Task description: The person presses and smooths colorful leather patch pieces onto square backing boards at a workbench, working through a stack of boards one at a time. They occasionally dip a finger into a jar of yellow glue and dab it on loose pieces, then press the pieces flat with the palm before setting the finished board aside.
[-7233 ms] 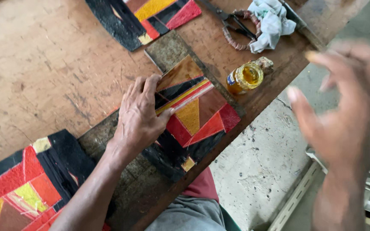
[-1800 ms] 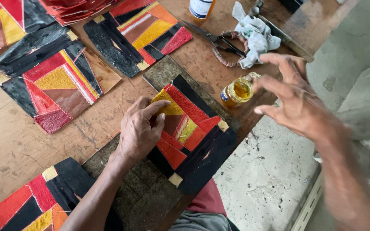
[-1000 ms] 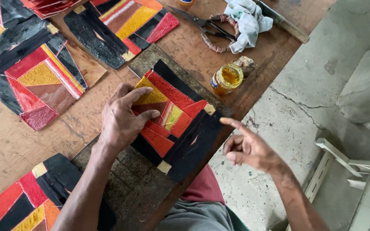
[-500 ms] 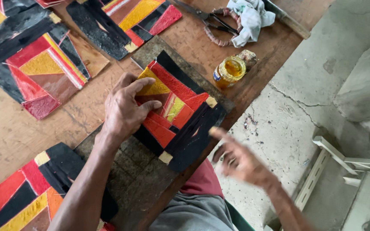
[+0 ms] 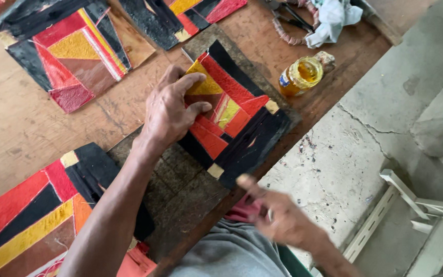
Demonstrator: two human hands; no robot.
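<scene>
My left hand (image 5: 173, 110) lies flat, fingers spread, on a patchwork leather panel (image 5: 232, 110) of red, yellow, brown and black pieces. The panel rests on a dark board (image 5: 180, 179) at the near edge of the wooden table (image 5: 11, 128). My right hand (image 5: 278, 218) is blurred, below the table edge near my lap, fingers loosely apart and holding nothing that I can make out.
A small open jar of yellow liquid (image 5: 301, 76) stands by the table edge. Scissors (image 5: 290, 15) and a white rag (image 5: 331, 18) lie at the back. More patchwork panels lie upper left (image 5: 73, 51), top centre (image 5: 185, 15) and lower left (image 5: 32, 215). Concrete floor at right.
My right hand dropped from high over the jar down to below the table edge. The panel under my left hand was turned and shifted slightly; the left hand stays pressed on it.
</scene>
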